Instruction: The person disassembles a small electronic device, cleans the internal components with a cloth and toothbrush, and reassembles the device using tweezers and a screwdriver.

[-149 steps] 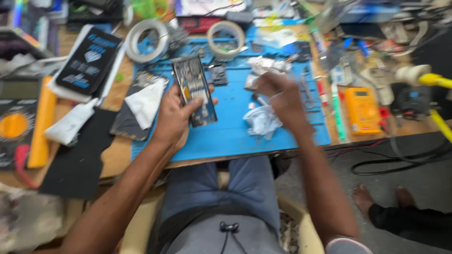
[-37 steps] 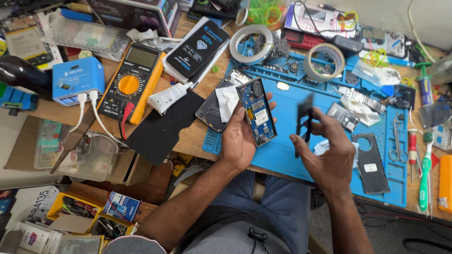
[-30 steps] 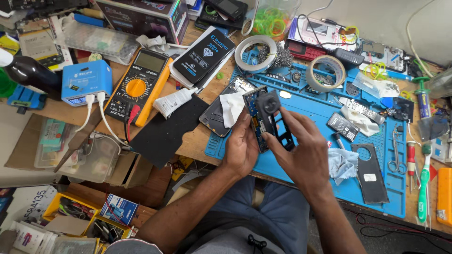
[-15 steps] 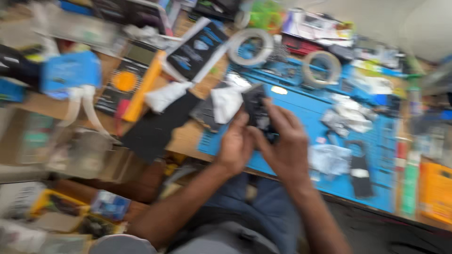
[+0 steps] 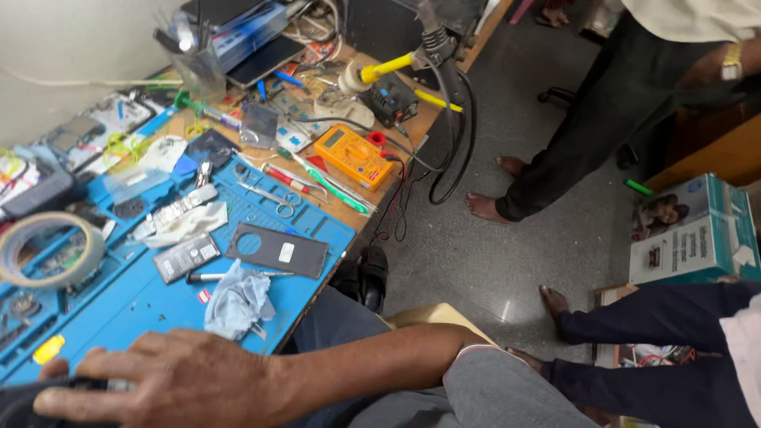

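My right hand lies at the bottom left, fingers spread and curled over a dark phone that is mostly hidden under it and cut by the frame edge. Only what looks like a fingertip of my left hand shows beside it; the rest is out of view. Both rest over the near edge of a blue work mat. On the mat just beyond lie a crumpled pale blue cloth, a black back cover with a round hole and a flat dark battery.
A tape roll sits at the left, small scissors and an orange multimeter farther back. A yellow-handled soldering iron and cables hang at the table's corner. Other people's legs and a box occupy the floor to the right.
The view has swung right, off the bench's left side toward the floor. My hands and the phone have dropped to the bottom left corner, with my right hand on top of the phone.
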